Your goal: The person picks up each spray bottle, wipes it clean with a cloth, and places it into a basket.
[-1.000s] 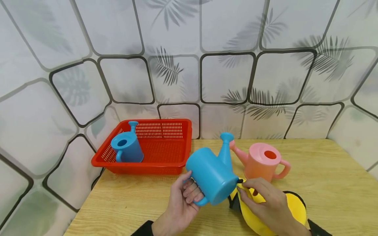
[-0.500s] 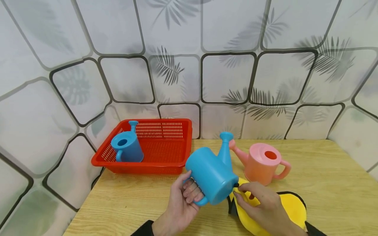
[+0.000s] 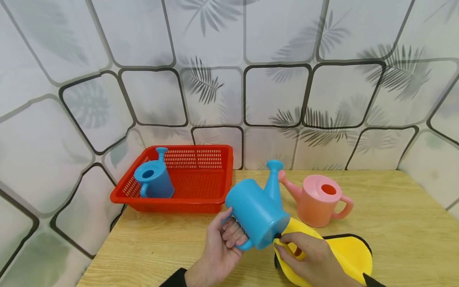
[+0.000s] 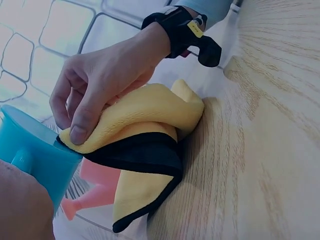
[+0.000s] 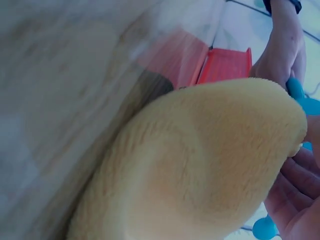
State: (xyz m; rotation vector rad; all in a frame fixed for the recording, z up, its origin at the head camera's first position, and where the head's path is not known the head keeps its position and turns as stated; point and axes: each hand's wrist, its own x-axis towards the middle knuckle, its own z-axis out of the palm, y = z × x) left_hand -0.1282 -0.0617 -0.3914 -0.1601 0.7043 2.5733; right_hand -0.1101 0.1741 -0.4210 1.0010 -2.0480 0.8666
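Note:
My left hand (image 3: pixel 222 243) grips the handle of a blue watering can (image 3: pixel 254 213) and holds it tilted above the table, its spout pointing up. A yellow cloth with black edging (image 3: pixel 349 253) is pinched between the thumb and fingers of my right hand (image 3: pixel 312 255). The pinched corner touches the can near its base. In the left wrist view the cloth (image 4: pixel 145 112) hangs in folds from the right hand (image 4: pixel 105 80), its lower part on the table. The right wrist view is mostly filled by the cloth (image 5: pixel 200 150).
A pink watering can (image 3: pixel 317 201) stands upright just behind the cloth. At the back left, a red plastic basket (image 3: pixel 201 205) holds another blue watering can (image 3: pixel 155 179) on its left side. The wooden table (image 3: pixel 154 247) meets a patterned wall covering (image 3: pixel 215 95) behind.
My right hand has moved left and slightly down, drawing the cloth's corner along the lower edge of the can. The left hand and its watering can stay almost still.

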